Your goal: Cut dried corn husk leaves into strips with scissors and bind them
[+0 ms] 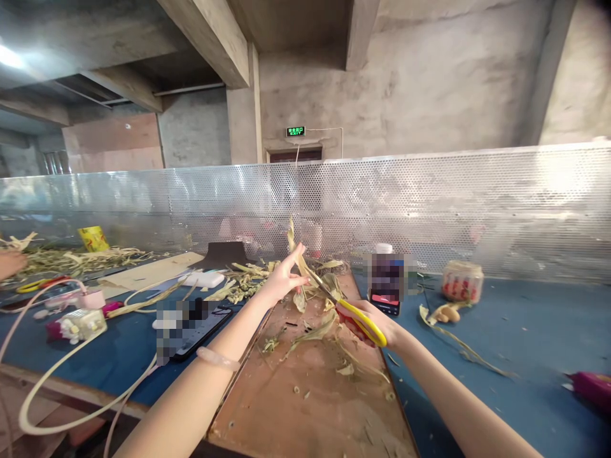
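Our left hand (282, 281) pinched a dried leaf (291, 234) between thumb and fingers. The leaf's long axis ran from above this hand down toward its right side, where we saw the yellow scissors (356, 312). Our right hand (383, 323) was curled around their handles, the blades pointing toward the left hand.

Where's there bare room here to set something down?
Best patch: the blue table on the right, bordered by the jar, leaf strip and purple tool; only small scraps. The board's near end is roomy but littered. Crowded: the left side, with phone, cable and leaves, and the middle, where the left hand holds a leaf and the right hand scissors.
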`<action>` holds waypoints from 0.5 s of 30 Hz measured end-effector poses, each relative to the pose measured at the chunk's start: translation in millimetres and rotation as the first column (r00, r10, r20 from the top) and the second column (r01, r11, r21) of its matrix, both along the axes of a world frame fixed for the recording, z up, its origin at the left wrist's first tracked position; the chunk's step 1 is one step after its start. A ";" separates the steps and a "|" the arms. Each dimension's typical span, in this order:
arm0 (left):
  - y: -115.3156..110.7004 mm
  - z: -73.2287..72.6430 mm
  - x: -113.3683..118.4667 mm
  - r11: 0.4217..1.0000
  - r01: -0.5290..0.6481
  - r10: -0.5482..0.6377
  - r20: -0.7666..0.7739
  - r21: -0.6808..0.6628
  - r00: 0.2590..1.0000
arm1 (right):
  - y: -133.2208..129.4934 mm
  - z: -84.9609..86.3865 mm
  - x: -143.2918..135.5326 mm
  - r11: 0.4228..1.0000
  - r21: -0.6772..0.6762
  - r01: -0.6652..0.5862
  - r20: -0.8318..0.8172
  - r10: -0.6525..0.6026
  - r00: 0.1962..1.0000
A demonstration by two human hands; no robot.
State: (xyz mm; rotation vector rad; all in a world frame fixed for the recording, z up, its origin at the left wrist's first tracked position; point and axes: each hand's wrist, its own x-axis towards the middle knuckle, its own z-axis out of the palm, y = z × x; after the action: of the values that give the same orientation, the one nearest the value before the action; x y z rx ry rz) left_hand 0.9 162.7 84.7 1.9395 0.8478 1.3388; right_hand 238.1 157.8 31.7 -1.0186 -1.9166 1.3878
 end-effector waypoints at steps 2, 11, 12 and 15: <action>0.5 -0.5 -0.3 1.000 0.002 -0.001 0.004 -0.009 1.000 | -1.6 1.1 1.1 1.000 -0.009 -0.014 0.005 0.014 1.000; 1.0 -2.0 -2.2 0.998 0.006 -0.006 -0.010 -0.070 1.000 | -9.0 3.0 -4.1 1.000 -0.031 0.001 0.049 0.000 0.999; 0.6 -1.9 -2.1 0.997 0.005 -0.006 -0.013 -0.071 1.000 | -9.5 3.2 -5.0 1.000 -0.027 0.009 0.048 -0.008 0.999; 0.5 -1.7 -1.6 0.997 0.008 -0.009 -0.010 -0.073 1.000 | -10.4 4.7 -6.4 1.000 -0.017 0.019 0.039 -0.018 0.999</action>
State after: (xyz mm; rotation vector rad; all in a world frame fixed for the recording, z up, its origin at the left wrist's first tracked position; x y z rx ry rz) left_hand -0.7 163.3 83.0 1.8934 0.8798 1.2768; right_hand 231.7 147.4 36.4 -1.0765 -1.9205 1.3865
